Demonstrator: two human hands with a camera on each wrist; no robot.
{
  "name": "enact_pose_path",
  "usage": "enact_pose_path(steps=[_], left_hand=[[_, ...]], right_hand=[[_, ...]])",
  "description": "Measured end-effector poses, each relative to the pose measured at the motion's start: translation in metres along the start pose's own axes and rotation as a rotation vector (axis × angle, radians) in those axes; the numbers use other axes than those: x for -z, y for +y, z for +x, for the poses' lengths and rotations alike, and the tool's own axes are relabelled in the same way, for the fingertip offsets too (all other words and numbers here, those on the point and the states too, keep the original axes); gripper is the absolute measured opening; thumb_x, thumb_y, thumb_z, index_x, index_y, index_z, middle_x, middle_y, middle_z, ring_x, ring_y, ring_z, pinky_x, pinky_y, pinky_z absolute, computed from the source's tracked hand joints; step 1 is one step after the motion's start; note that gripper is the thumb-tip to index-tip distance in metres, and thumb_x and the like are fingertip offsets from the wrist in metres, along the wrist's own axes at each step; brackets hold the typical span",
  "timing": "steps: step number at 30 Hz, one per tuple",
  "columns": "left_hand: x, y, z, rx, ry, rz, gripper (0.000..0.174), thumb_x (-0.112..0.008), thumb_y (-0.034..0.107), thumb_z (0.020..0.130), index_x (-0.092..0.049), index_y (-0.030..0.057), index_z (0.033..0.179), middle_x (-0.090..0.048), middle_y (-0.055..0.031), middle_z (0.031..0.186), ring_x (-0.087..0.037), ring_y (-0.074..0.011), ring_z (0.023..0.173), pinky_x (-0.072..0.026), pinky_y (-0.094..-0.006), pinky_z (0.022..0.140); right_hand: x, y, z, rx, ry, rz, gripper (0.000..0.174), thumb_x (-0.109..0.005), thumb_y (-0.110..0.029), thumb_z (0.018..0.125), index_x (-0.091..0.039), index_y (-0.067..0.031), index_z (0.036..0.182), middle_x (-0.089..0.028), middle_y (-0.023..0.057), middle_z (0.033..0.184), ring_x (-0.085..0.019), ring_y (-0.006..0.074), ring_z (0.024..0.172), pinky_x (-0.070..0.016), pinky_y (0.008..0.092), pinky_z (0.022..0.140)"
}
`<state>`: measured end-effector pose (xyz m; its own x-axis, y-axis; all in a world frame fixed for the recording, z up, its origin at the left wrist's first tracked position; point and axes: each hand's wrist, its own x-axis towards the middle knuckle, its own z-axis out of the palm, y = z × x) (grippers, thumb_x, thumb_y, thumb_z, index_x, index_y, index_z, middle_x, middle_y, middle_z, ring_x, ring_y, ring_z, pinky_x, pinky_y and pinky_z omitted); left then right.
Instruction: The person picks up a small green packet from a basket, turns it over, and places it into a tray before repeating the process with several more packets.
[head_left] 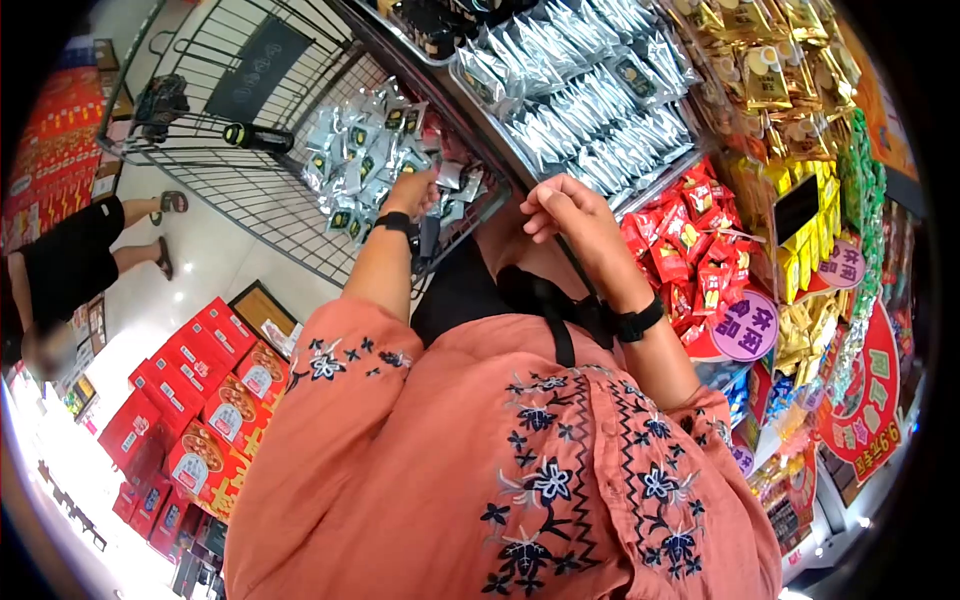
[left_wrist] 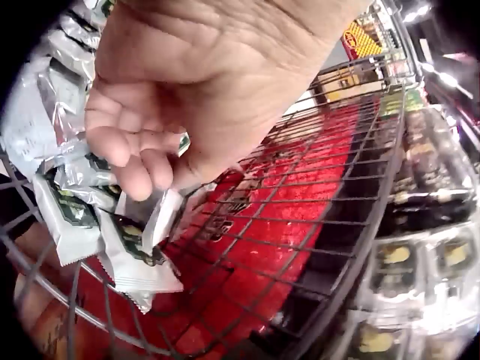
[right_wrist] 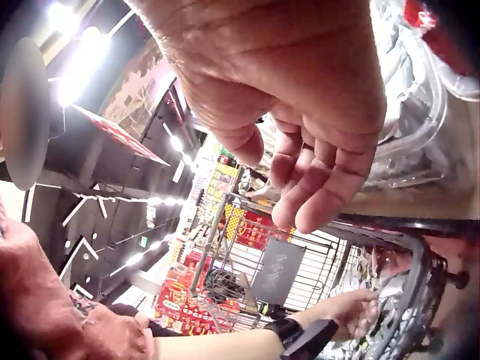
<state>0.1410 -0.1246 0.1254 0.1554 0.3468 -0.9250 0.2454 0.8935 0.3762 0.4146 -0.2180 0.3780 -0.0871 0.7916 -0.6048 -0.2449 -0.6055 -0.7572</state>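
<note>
In the head view my left hand [head_left: 410,192] reaches into a wire shopping cart, over a heap of small silver packets [head_left: 365,150]. The left wrist view shows this hand's fingers loosely curled, with the fingertips right at a white packet [left_wrist: 161,217] and more packets [left_wrist: 67,214] against the cart wires. My right hand [head_left: 575,215] hangs in the air between the cart [head_left: 330,255] and a display bin, holding nothing. Its fingers are loosely bent in the right wrist view, where the left hand [right_wrist: 356,309] also shows over the cart.
Beside the cart stands a metal-edged bin of silver packets [head_left: 590,110]. Red packets [head_left: 690,250] and gold packets [head_left: 765,70] lie farther right. A dark bottle [head_left: 258,138] is in the cart. Red boxes [head_left: 165,390] stand at left, near a person in black [head_left: 70,250].
</note>
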Motion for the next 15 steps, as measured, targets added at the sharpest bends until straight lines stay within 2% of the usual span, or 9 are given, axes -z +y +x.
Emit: enact_pose_path(steps=[3,6,8,10,13,15], left_hand=[[0.001,0.018,-0.07,-0.085,0.101,0.028,0.013,-0.062,0.024,0.089,-0.061,0.0116,0.086,-0.064,0.0005,0.077,-0.064,-0.0124,0.065,-0.0479,-0.0272,0.055],[0.008,0.024,-0.129,-0.339,0.131,0.001,0.014,-0.06,0.023,0.09,-0.059,0.0095,0.094,-0.062,0.0001,0.08,-0.064,-0.0128,0.071,-0.0484,-0.0271,0.058],[-0.001,0.039,-0.186,-0.484,0.177,0.012,0.016,-0.059,0.023,0.091,-0.058,0.0082,0.099,-0.061,-0.0018,0.092,-0.065,-0.0136,0.081,-0.0487,-0.0249,0.064],[-0.016,0.048,-0.237,-0.678,0.217,-0.01,0.014,-0.058,0.02,0.094,-0.057,0.0074,0.1,-0.06,-0.0022,0.093,-0.064,-0.0141,0.081,-0.0494,-0.0261,0.065],[-0.038,0.053,-0.279,-0.912,0.293,0.069,0.01,-0.057,0.014,0.096,-0.057,0.005,0.1,-0.06,-0.0028,0.099,-0.064,-0.0146,0.08,-0.0507,-0.0279,0.065],[-0.062,0.053,-0.298,-1.094,0.407,0.188,0.009,-0.06,0.009,0.093,-0.058,0.0033,0.1,-0.062,-0.0054,0.1,-0.063,-0.0161,0.085,-0.0505,-0.0291,0.068]], right_hand=[[0.003,0.0,-0.001,0.017,-0.041,-0.005,0.025,-0.059,-0.028,0.099,-0.062,-0.0035,0.104,-0.067,0.0039,0.097,-0.065,0.011,0.08,-0.0525,0.0248,0.07],[-0.001,-0.001,-0.002,0.05,-0.089,-0.007,0.026,-0.059,-0.027,0.099,-0.062,-0.0029,0.107,-0.067,0.0048,0.099,-0.066,0.0118,0.081,-0.0531,0.0254,0.07],[-0.004,-0.007,-0.005,0.075,-0.136,-0.011,0.026,-0.058,-0.026,0.1,-0.062,-0.0027,0.11,-0.067,0.006,0.1,-0.066,0.0125,0.082,-0.0538,0.026,0.072],[-0.008,-0.013,-0.008,0.096,-0.201,-0.022,0.026,-0.056,-0.025,0.102,-0.062,-0.0027,0.114,-0.067,0.0076,0.103,-0.066,0.0132,0.084,-0.0546,0.0269,0.074],[-0.014,-0.024,-0.015,0.145,-0.291,-0.004,0.031,-0.056,-0.025,0.102,-0.059,-0.0021,0.123,-0.067,0.0092,0.111,-0.067,0.0151,0.091,-0.0545,0.028,0.078],[-0.022,-0.039,-0.028,0.218,-0.327,-0.043,0.038,-0.055,-0.028,0.103,-0.055,-0.0014,0.13,-0.066,0.01,0.116,-0.066,0.017,0.1,-0.0532,0.0298,0.084]])
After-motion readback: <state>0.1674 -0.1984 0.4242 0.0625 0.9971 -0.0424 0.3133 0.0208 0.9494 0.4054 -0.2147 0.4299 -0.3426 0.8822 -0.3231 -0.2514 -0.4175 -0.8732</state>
